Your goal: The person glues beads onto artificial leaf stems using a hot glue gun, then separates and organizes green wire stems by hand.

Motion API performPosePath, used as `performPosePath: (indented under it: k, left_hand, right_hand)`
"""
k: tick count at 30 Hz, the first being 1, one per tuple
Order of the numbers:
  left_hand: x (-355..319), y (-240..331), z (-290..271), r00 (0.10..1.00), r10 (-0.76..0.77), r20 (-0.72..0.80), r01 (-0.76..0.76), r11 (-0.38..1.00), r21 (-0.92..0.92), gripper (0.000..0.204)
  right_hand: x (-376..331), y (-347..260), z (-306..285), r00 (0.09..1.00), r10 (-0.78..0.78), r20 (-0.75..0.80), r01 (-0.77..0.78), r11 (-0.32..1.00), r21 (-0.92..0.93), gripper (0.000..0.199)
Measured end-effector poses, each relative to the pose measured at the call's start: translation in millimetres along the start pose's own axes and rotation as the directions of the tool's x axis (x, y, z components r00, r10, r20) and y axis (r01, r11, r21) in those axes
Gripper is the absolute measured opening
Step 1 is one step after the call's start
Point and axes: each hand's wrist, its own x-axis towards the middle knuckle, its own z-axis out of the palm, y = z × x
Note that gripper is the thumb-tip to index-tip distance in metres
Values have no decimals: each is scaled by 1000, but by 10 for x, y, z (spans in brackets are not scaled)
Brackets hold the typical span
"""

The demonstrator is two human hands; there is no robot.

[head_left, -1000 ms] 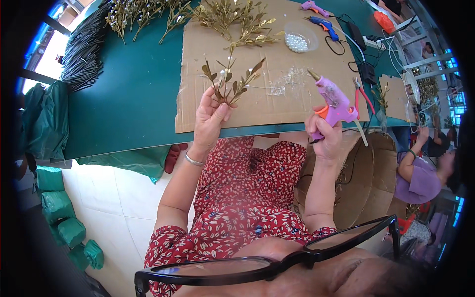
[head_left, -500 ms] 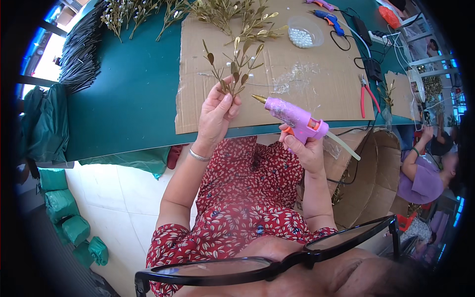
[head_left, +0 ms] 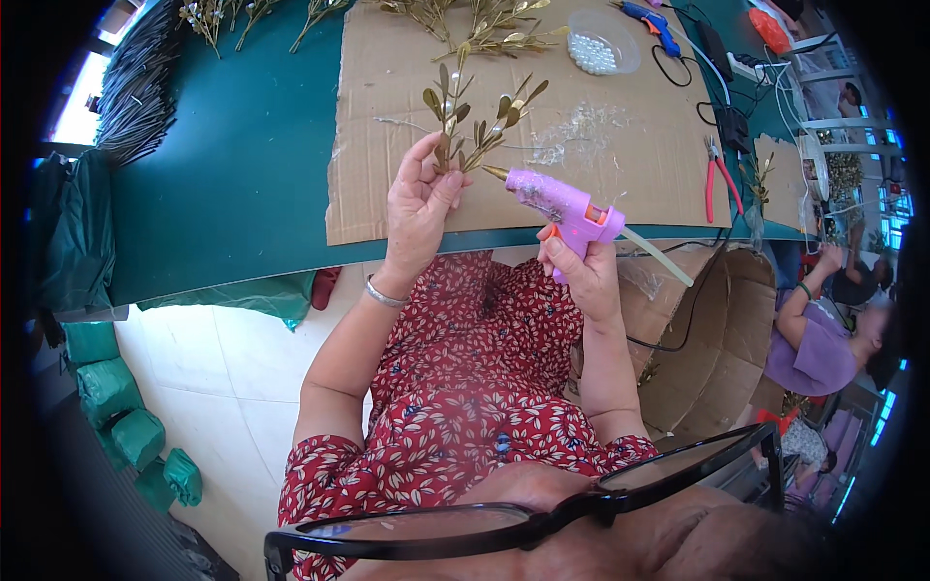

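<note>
Between the thumb and fingers of my left hand is the base of a gold artificial leaf sprig, its leaves fanned out over the cardboard sheet. My right hand grips a purple hot glue gun by its handle, forefinger near the orange trigger. The brass nozzle points left and sits close to the sprig's lower stems; whether it touches them I cannot tell. A pale glue stick sticks out of the gun's back end. Stringy dried glue lies on the cardboard beyond the gun.
A clear bowl of white beads stands on the cardboard near more gold sprigs. Red-handled pliers and a blue glue gun lie to the right, among cables. Dark stems are heaped at left. Another person sits at far right.
The sprig has turned in my left hand, its branches spreading wider. The glue gun has come slightly left, its nozzle nearer the stems. The whole view has shifted a little.
</note>
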Motion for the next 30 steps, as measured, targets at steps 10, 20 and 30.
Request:
performPosePath:
  k: [10, 20, 30]
  left_hand:
    - [-1, 0, -4, 999, 14, 39, -15, 999, 31, 46]
    - [-23, 35, 22, 998, 3, 69, -12, 992, 127, 45]
    - [-24, 27, 16, 993, 18, 120, -36, 987, 155, 44]
  right_hand:
    - [6, -12, 7, 999, -16, -29, 15, 1000, -26, 22]
    - [18, -116, -156, 992, 123, -7, -124, 992, -29, 22]
    - [2, -96, -195, 987, 158, -33, -158, 987, 1, 18]
